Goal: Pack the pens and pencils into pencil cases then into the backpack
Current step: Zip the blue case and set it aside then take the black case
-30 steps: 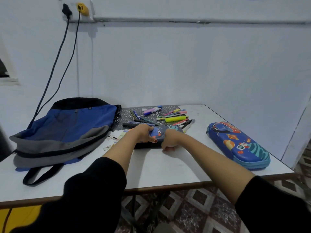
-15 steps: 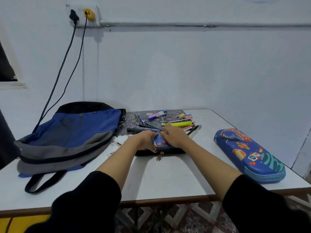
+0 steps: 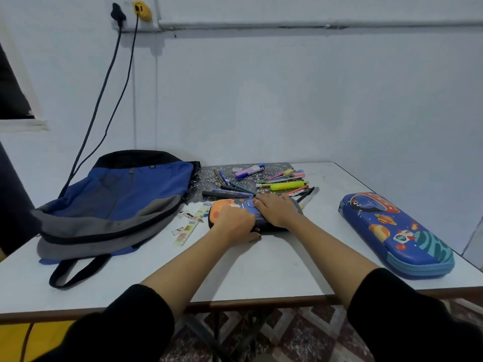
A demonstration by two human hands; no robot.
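1. Head view, left hand: your left hand (image 3: pixel 236 223) sits on the near edge of the small pencil case (image 3: pixel 224 206). The fingers are curled over that edge and grip it. Whether they pinch a zip pull cannot be told.
2. Head view, right hand: your right hand (image 3: pixel 274 211) lies flat on top of the same case. The fingers are straight, point left and hold nothing.
3. Location: the small pencil case lies on the table (image 3: pixel 261 267), just in front of the loose pens and pencils (image 3: pixel 277 182).
4. Containers:
   - Small pencil case: contents hidden.
   - Large pencil case (image 3: pixel 397 233): closed, at the right, well apart from both hands.
   - Backpack (image 3: pixel 117 199): lies flat at the left, interior not visible.
5. The pens and pencils rest partly on a patterned mat (image 3: pixel 206 178), outside every container.
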